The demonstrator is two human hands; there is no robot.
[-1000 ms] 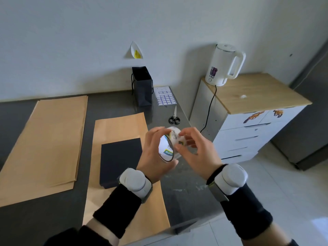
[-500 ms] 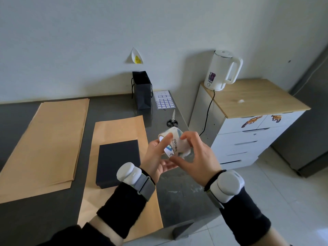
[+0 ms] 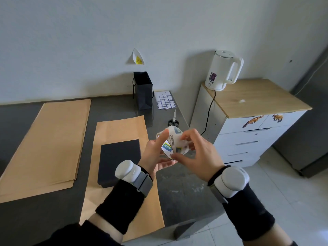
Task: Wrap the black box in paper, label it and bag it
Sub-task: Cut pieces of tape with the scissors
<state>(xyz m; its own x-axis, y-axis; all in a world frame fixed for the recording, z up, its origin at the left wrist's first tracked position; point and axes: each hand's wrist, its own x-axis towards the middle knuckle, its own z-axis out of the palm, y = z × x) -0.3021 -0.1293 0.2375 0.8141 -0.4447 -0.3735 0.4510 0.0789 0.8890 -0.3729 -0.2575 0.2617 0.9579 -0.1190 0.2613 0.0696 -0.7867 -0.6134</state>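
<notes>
matte black box (image 3: 119,161), flat on brown paper (image 3: 122,129)

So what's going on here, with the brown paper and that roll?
A person is preparing to wrap the black box. The left hand grips a tape roll above the table while the right hand picks at it, seemingly hunting for the tape's end. The box lies unwrapped on a brown paper sheet. A black bag, a label sheet and scissors wait near the wall.
</notes>
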